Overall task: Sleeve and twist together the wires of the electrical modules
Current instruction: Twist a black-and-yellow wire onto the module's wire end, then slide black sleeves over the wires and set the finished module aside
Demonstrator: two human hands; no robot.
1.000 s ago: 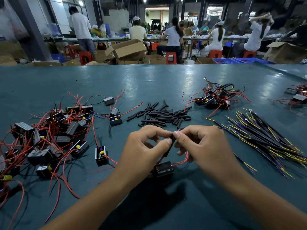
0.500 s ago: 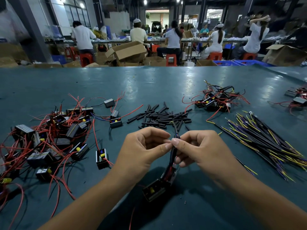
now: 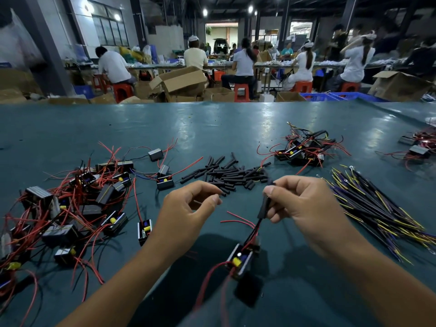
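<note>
The right hand [image 3: 304,208] pinched a black sleeve [image 3: 264,206] already slid over the wires, so the module [image 3: 241,260] dangled below it, above the desk [image 3: 212,128]. The left hand [image 3: 188,208] hovered just beside, fingers curled and grasping nothing. The module looked light, its thin red wires limp and easily kinked (best taken at the sleeve, near the bare ends). Motion blur smeared the module, and the right fingers hid the wire tips, so any twist could not be judged
</note>
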